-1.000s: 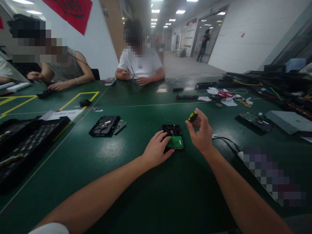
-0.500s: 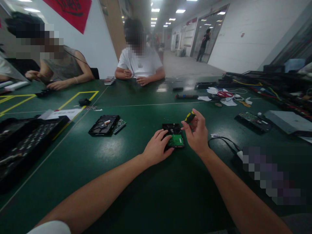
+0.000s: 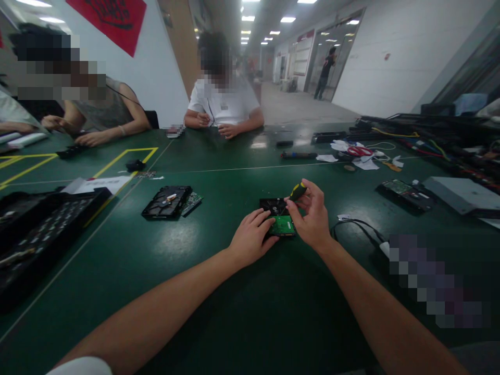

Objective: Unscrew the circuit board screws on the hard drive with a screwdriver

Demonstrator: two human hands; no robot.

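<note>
A black hard drive (image 3: pixel 274 206) with a green circuit board (image 3: pixel 283 226) on top lies on the green table (image 3: pixel 242 312) in front of me. My left hand (image 3: pixel 250 240) rests on its left edge, fingers curled over it and holding it down. My right hand (image 3: pixel 310 219) is closed on a small screwdriver (image 3: pixel 297 191) with a yellow and black handle, tilted with its tip down over the drive. The tip itself is too small to see.
Another hard drive (image 3: pixel 167 201) with a loose board lies to the left, beside a black tray (image 3: pixel 39 224). A cable (image 3: pixel 353 225), a circuit board (image 3: pixel 404 190) and a grey box (image 3: pixel 461 194) lie right. Two people sit across the table; red scissors (image 3: pixel 360 151) lie far right.
My right hand has moved left and down with the screwdriver, from beside the drive to over it. My left hand has stayed on the drive.
</note>
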